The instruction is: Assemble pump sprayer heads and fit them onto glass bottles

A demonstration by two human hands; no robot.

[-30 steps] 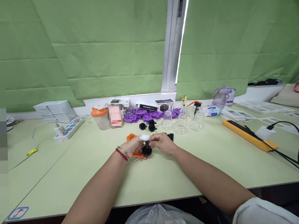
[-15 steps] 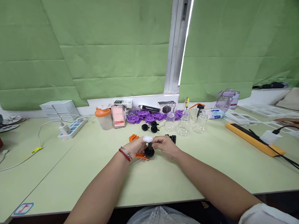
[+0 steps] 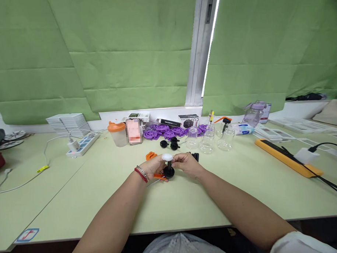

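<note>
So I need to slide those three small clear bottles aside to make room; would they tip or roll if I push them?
The clear bottles stand upright, look empty and narrow at the neck, so they are probably light and apt to tip if nudged high. Being round, a toppled one would likely roll across the smooth table. They stand close together, so pushing one may knock its neighbours.

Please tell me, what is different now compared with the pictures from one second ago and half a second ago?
Almost nothing changed. Another person's hand, seen at the far right edge of the table half a second ago, is gone. The left hand and right hand still hold the black pump part with the white wad on top, at the same spot above the table.
</note>
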